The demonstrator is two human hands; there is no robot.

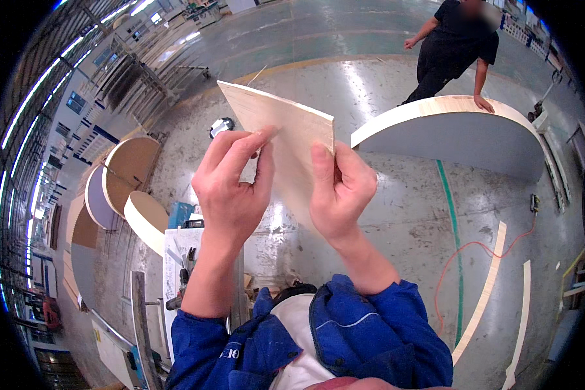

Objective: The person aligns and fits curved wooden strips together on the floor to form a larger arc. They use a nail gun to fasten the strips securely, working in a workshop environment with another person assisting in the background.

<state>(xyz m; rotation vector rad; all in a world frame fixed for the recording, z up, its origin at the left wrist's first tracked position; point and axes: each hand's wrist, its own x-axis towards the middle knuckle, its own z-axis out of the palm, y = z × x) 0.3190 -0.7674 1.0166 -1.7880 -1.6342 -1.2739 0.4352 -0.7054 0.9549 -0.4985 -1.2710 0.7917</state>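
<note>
A thin, pale wooden board (286, 120) stands tilted in front of me, held up in the air. My right hand (341, 188) grips its right edge, with the thumb lying on the near face and the fingers curled round the edge. Close to the board's face, my left hand (231, 182) is closed in a pinch, thumb and forefinger toward the wood. Whatever sits between those fingertips, if anything, is too small to make out. The lower part of the board blurs between my two hands.
At the back right a person (458, 49) in dark clothes rests a hand on a large curved panel (455, 133). Round-edged panels (133, 169) stand at the left. Beside me is a white-topped bench (172, 273) with tools. An orange cord (474, 244) and wooden strips (487, 292) lie right.
</note>
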